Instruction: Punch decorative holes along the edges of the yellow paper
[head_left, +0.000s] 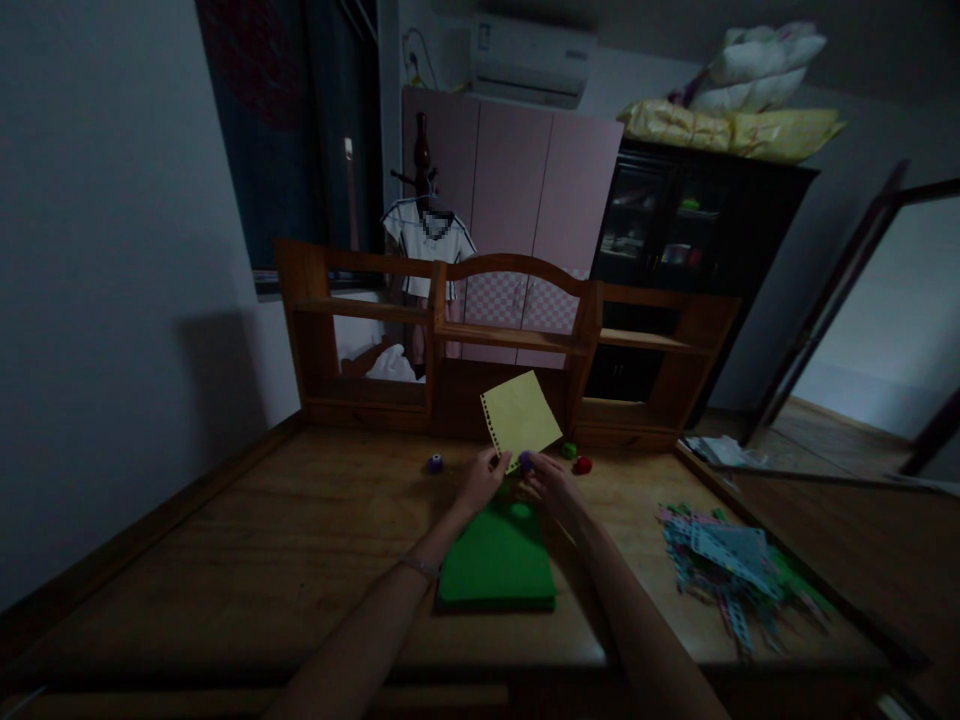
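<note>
A yellow loose-leaf sheet point(523, 415) with a row of punched holes is held up above the wooden desk. Its lower left corner is pinched between the thumb and fingers of my left hand point(481, 480). My right hand point(553, 484) grips a small purple round object point(526, 461) at the sheet's lower edge; its exact kind is too small to tell. Below both hands lies a green rectangular item point(496, 565), like a notebook or binder, with a round bump near its top.
A small dark-purple object point(436, 463) is left of my hands; a green one point(569, 451) and a red one point(583, 465) are to the right. Light-blue, pink and green cut pieces point(731, 560) are heaped at the desk's right. A wooden shelf unit point(510, 340) borders the back.
</note>
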